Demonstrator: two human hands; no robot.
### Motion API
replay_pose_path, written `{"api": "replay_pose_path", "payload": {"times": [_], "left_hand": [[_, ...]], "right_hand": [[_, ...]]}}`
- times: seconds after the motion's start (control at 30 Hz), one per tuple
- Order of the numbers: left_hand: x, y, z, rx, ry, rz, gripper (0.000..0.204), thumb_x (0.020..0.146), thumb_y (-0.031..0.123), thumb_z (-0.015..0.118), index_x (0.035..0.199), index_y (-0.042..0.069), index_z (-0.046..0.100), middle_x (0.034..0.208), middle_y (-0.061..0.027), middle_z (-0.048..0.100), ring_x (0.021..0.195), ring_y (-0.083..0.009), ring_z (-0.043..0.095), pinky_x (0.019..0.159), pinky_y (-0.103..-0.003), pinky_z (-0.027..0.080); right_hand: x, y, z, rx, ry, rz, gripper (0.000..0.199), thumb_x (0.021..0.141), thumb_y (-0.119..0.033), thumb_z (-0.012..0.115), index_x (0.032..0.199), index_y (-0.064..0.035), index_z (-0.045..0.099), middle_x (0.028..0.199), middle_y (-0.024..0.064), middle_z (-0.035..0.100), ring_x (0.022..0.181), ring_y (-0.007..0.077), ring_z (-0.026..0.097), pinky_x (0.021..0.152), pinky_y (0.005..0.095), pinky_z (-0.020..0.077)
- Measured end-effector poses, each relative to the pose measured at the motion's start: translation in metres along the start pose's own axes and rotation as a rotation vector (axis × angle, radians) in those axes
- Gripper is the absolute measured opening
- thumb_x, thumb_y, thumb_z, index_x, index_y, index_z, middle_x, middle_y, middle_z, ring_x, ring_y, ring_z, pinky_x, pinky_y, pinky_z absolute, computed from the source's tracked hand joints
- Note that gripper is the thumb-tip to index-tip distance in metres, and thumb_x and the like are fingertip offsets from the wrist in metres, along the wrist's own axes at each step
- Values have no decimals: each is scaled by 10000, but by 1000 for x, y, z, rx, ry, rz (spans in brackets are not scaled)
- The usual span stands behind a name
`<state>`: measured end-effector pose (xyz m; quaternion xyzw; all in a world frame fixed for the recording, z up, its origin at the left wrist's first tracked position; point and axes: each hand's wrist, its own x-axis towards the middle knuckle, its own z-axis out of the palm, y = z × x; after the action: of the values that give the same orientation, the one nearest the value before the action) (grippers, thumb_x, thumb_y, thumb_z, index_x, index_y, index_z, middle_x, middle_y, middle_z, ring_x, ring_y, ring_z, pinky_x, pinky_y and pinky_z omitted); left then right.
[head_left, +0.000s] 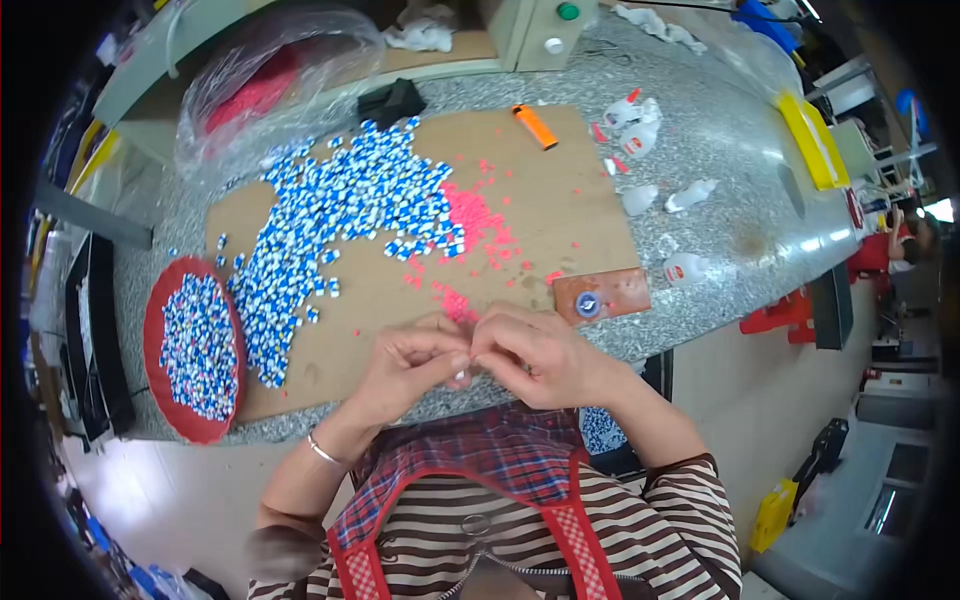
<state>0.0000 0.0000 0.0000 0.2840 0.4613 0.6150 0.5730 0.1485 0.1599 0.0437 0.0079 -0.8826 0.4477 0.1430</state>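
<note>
A small white piece [462, 374], too small to be identified, is pinched between the fingers of the left hand [408, 367] and the right hand [535, 355], which are brought together above the near edge of the speckled grey counter [720, 170]. A brown cardboard sheet [560, 200] lying mid-counter is covered with small blue-and-white plastic pieces [345, 205] and pink bits [470, 215]. A red round tray [160, 300] is seen at the left edge.
</note>
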Motion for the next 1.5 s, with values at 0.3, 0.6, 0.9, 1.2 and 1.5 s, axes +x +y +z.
{"api": "replay_pose_path", "payload": {"times": [0.3, 0.6, 0.9, 1.2, 1.5], "left_hand": [[9, -21, 5, 123, 80, 10, 125, 938, 77, 662, 996, -17, 721, 977, -71, 617, 763, -111, 637, 666, -247, 550], [-62, 18, -13, 352, 434, 385, 81, 861, 80, 679, 871, 10, 718, 818, -58, 582, 712, -134, 581, 626, -278, 463], [-245, 63, -152, 637, 1624, 870, 81, 904, 2, 653, 897, -33, 726, 891, -69, 631, 768, -102, 634, 652, -231, 517], [-233, 41, -276, 393, 1576, 858, 96, 896, 92, 711, 909, 3, 746, 819, -12, 653, 728, -67, 587, 693, -208, 462], [-236, 24, -282, 115, 1549, 939, 166, 928, 121, 690, 1040, 6, 734, 954, -29, 716, 767, -57, 602, 721, -200, 475]], "right_hand": [[-23, 24, 15, 36, 83, 90, 118, 844, 20, 633, 937, -32, 584, 880, 109, 588, 774, 264, 623, 640, 354, 494], [60, -7, 49, 434, 100, 402, 299, 983, -94, 576, 1256, 3, 503, 1078, 107, 615, 865, 150, 650, 700, 266, 544], [193, -47, 177, 599, -391, 588, 360, 965, -195, 623, 1204, 56, 525, 1026, 171, 666, 839, 215, 699, 687, 283, 598], [201, -51, 232, 486, -166, 573, 383, 858, 2, 562, 1198, 75, 399, 1042, 220, 626, 809, 331, 714, 641, 379, 618], [210, -75, 242, 747, 21, 775, 317, 817, -45, 599, 1103, 76, 536, 839, 126, 622, 713, 221, 627, 723, 372, 568]]}}
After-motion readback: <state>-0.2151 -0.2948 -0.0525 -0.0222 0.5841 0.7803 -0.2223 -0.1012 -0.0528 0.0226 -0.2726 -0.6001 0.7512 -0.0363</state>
